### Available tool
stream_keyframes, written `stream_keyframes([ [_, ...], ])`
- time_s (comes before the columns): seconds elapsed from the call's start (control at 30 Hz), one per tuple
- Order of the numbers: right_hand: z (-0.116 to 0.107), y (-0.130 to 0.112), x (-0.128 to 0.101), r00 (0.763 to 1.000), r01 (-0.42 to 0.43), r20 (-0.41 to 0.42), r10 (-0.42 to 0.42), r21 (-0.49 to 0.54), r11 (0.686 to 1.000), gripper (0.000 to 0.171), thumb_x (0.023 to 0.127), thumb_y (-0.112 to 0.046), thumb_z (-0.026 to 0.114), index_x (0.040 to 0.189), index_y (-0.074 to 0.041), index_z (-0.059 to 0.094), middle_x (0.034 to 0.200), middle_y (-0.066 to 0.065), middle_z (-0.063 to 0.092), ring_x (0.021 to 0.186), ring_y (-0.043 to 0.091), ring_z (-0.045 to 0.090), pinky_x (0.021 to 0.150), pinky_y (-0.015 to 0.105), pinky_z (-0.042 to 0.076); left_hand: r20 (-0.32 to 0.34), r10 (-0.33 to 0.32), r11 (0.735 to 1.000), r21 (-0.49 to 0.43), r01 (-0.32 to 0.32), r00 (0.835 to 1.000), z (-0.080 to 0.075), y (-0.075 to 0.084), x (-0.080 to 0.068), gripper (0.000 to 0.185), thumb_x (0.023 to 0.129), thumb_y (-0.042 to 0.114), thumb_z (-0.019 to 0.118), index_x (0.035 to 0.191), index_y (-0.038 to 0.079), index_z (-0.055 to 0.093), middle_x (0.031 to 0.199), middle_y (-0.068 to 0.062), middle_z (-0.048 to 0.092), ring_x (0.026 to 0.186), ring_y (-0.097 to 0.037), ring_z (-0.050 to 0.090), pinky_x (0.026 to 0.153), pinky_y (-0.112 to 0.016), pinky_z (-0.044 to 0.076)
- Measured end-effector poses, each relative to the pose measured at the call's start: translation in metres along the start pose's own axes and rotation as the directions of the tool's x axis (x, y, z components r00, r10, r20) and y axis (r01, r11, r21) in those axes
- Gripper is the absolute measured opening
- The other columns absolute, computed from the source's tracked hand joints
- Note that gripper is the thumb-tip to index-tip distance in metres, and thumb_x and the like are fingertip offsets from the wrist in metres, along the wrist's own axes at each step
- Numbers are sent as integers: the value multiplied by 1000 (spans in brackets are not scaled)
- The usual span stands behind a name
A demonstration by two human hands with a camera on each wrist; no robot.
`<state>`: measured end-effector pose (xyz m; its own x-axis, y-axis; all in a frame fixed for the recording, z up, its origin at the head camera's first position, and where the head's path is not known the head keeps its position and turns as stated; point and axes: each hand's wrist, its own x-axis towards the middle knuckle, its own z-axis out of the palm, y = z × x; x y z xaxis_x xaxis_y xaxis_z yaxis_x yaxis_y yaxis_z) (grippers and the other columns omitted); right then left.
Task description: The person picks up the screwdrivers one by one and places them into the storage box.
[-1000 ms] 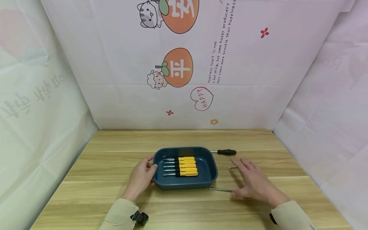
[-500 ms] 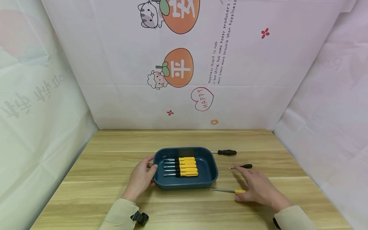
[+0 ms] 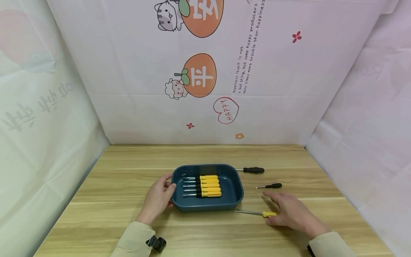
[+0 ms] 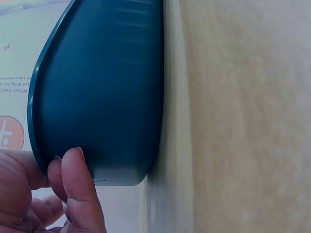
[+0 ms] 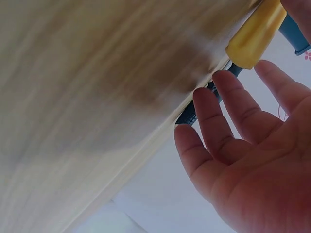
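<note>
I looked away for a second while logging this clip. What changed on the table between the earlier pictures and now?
The right hand drew back toward the person, uncovering the small black-handled screwdriver and the yellow handle of the loose screwdriver, beside which it now rests; it holds nothing. The left hand stayed gripping the blue tray, and the yellow screwdrivers inside and the larger black-handled screwdriver did not move.

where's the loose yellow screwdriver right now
In the head view the yellow-handled screwdriver lies on the table just right of the blue tray's near corner, its handle at the right hand.
</note>
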<state>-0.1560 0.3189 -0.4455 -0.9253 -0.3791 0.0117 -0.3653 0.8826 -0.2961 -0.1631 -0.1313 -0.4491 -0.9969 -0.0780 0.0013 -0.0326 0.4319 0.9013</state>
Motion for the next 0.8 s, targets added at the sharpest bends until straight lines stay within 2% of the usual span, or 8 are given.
stream_keyframes([
  [0.27,-3,0,-1,1000,-20,25,19,23,1000,75,72,-53,91,134,-17,69,127,9,70,113,31,66,96,58,56,0,-3,1000,0,3,1000,0,0,1,47,106,20,59,152,13,51,113,-11,64,66,-17,63,54,-34,62],
  [0.4,-3,2,-1,999,1,34,-2,32,999,58,73,-48,91,121,-21,73,110,-4,70,98,16,63,86,43,57,-1,-3,1000,0,3,1000,0,0,1,47,106,20,59,152,13,51,113,-11,64,66,-17,63,54,-34,62],
  [0.53,-3,4,-2,998,39,38,-41,46,998,40,76,-42,91,108,-26,73,95,-13,64,86,5,56,75,30,52,-2,-3,1000,-2,3,1000,0,0,1,47,106,20,59,152,14,52,112,-11,64,66,-17,63,54,-34,62],
  [0.8,-4,7,-3,993,54,101,-65,108,993,21,83,-36,87,95,-33,71,93,-21,66,86,-2,58,77,28,54,-4,-3,1000,-2,3,1000,0,-1,1,47,106,20,59,152,14,52,112,-11,64,66,-17,63,54,-34,62],
])
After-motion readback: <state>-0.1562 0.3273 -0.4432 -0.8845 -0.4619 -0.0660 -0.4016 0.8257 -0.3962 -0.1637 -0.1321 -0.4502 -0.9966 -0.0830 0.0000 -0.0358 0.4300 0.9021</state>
